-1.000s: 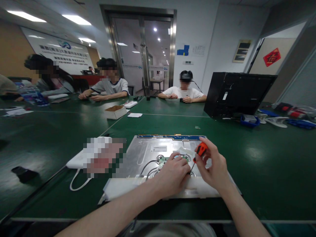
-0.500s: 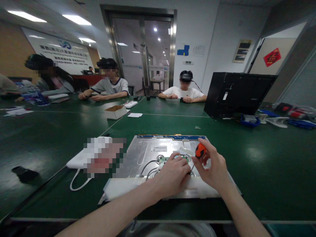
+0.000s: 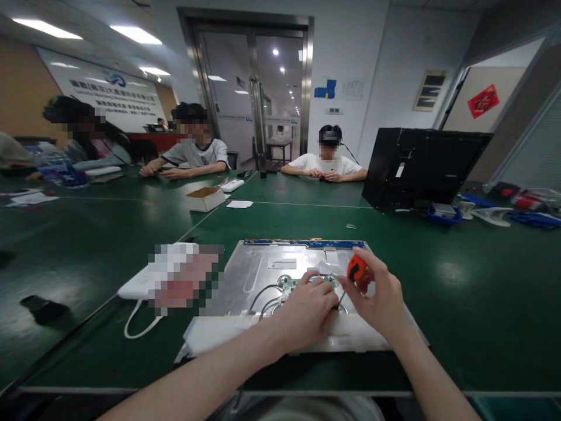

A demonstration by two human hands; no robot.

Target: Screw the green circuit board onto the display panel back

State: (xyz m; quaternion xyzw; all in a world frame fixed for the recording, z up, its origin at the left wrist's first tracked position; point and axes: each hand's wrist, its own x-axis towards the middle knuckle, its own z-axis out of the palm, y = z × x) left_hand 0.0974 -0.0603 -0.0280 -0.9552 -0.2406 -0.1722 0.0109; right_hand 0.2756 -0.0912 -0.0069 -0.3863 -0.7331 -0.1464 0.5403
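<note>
I have my right hand (image 3: 380, 292) pinched around the fat orange and black screwdriver (image 3: 357, 268), with the fingertips on its round handle. Its thin metal shaft slants down and to the left, and its tip goes out of my sight beside my left hand (image 3: 309, 310). That left hand lies palm down with bent fingers over the small green circuit board (image 3: 288, 285), hiding a good part of it. I cannot tell if those fingers grip anything underneath. The board sits near the middle of the big flat silver metal panel (image 3: 258, 266), which lies on the shiny dark green bench (image 3: 482, 304) right in front of me. Thin black wires (image 3: 264, 288) curve out from the left side of the board. A long blue circuit strip (image 3: 280, 243) runs along the panel's far edge, and a pale white band (image 3: 219, 334) covers its near edge. To the left, I see a flat white plastic case (image 3: 135, 285) with a white cord (image 3: 128, 327) looping from it. Farther off sit an open cardboard box (image 3: 205, 202) and, to the right, a big black monitor (image 3: 427, 169). A person in a plain white shirt (image 3: 302, 162) sits across the bench.
</note>
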